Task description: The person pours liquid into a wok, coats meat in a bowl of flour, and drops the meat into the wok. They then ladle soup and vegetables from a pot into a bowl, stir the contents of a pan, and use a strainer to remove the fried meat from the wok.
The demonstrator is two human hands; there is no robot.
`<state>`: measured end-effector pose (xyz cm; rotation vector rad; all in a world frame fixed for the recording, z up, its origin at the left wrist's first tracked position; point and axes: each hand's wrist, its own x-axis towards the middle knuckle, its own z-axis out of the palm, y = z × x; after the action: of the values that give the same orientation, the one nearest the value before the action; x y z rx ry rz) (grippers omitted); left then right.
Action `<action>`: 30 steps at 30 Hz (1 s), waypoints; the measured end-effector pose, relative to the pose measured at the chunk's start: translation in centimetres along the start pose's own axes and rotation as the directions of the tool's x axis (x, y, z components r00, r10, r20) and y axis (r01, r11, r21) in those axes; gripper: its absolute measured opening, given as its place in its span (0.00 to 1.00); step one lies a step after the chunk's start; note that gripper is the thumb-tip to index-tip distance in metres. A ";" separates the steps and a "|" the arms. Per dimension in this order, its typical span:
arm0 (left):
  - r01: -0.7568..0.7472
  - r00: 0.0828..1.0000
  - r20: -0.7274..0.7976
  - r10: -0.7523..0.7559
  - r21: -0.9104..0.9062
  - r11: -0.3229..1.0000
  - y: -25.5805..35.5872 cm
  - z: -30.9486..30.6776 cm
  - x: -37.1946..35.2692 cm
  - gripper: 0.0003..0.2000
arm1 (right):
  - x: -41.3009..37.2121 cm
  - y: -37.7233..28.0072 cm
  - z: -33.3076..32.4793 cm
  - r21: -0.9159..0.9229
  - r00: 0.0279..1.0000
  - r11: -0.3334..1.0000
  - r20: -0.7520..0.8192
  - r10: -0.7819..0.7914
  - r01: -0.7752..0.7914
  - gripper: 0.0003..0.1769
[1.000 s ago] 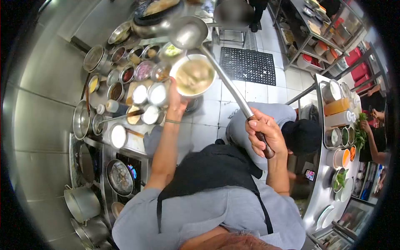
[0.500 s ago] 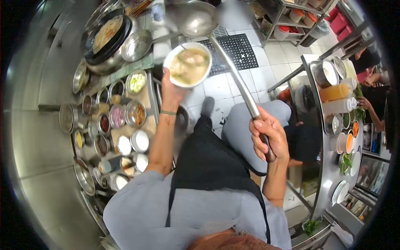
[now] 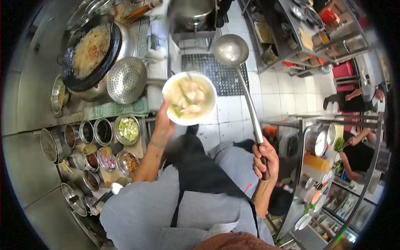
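Observation:
My left hand (image 3: 164,125) grips the left side of a white bowl (image 3: 170,88). Pale broth with light chunks and green pieces (image 3: 189,96) fills the bowl, and what looks like a thin handle stands at its far edge. My right hand (image 3: 266,158) is wrapped round the dark handle of a long metal ladle (image 3: 248,93). The ladle's round cup (image 3: 231,50) is up and right of the bowl and looks empty. Left of the bowl, a perforated strainer (image 3: 127,80) lies beside a black wok (image 3: 116,41) of frothy food.
Small containers of ingredients (image 3: 107,160) crowd the left counter. A large pot (image 3: 192,16) stands ahead. A black floor mat (image 3: 225,75) lies on the tiles. Right are a steel table (image 3: 293,204) with bottles, and shelving (image 3: 266,62). Other people (image 3: 360,100) are at far right.
The view has turned, bringing the large pot and more of the right side into sight. The ladle cup now sits lower, farther from the top edge. Both hands keep their hold.

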<state>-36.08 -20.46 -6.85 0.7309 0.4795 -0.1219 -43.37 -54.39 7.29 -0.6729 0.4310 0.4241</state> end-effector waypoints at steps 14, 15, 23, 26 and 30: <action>-0.105 0.994 -0.003 0.105 -0.032 0.994 4.9 6.7 9.6 0.29 | 13.6 -7.0 -2.8 -0.046 0.994 0.993 -0.009 0.108 -0.108 0.26; -0.146 0.989 -0.033 0.144 -0.045 0.988 5.1 6.7 10.2 0.29 | 14.9 -8.3 -2.6 -0.099 0.994 0.989 -0.024 0.109 -0.111 0.26; -0.429 0.885 -0.271 0.379 -0.156 0.890 4.6 10.0 12.3 0.30 | 30.4 -19.5 -0.6 -0.249 0.943 0.943 0.190 0.272 -0.221 0.21; -0.474 0.849 -0.343 0.401 -0.161 0.866 5.7 11.1 12.2 0.31 | 36.0 -22.5 2.6 -0.286 0.906 0.925 0.270 0.328 -0.249 0.19; -0.564 0.757 -0.478 0.446 -0.133 0.815 6.7 10.5 12.8 0.31 | 43.1 -24.5 8.7 -0.341 0.860 0.897 0.324 0.394 -0.283 0.13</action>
<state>-18.99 -21.73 -1.87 0.5920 0.6820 0.6313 6.79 -55.72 3.76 -0.7694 0.1083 0.9558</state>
